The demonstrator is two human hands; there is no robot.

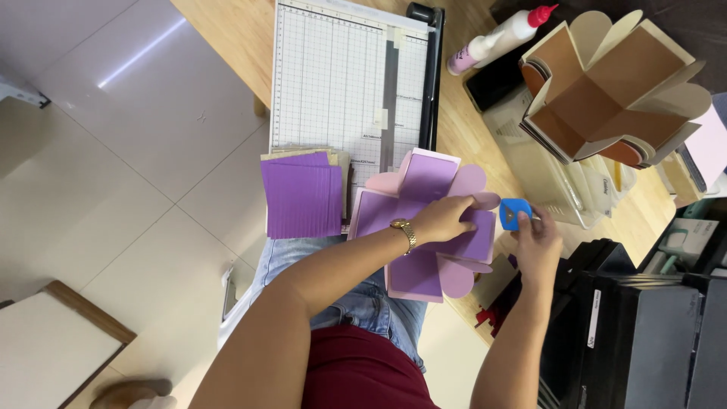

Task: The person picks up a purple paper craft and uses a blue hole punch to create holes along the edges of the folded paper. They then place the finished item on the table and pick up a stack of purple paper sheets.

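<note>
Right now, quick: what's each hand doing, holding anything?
Left hand: pressed flat on the purple folded card box, fingers spread, gripping nothing.
Right hand: closed on a small blue tool at the box's edge.

Gold wristwatch, maroon top, blue jeans.

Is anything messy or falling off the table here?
Nothing is spilled or torn. The glue bottle lies on its side with its red cap on. The stack of purple paper juts over the table edge, and the purple folded box under the left hand overhangs it too.
</note>
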